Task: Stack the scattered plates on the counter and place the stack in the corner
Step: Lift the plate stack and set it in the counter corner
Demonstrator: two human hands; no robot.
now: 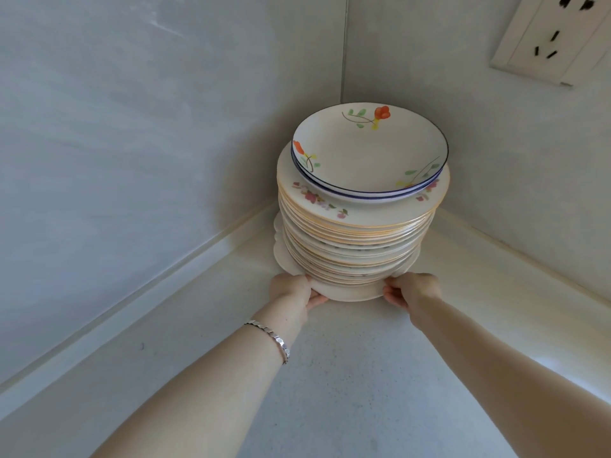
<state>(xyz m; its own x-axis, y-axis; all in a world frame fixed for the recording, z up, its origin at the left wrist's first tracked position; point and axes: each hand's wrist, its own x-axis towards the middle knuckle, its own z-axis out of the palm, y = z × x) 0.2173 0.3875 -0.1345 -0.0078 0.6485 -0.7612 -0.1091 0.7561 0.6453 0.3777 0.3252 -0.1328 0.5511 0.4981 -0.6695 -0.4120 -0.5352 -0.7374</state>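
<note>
We hold the stack of plates point(358, 226) at its bottom rim, left hand point(291, 290) and right hand point(411, 289) each in a closed grip there, for balance; it sits on the bench point(330, 375), far in the corner.

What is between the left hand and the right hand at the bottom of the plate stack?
In the head view, only the near rim of the bottom plate lies between the left hand and the right hand; both grip it.
</note>
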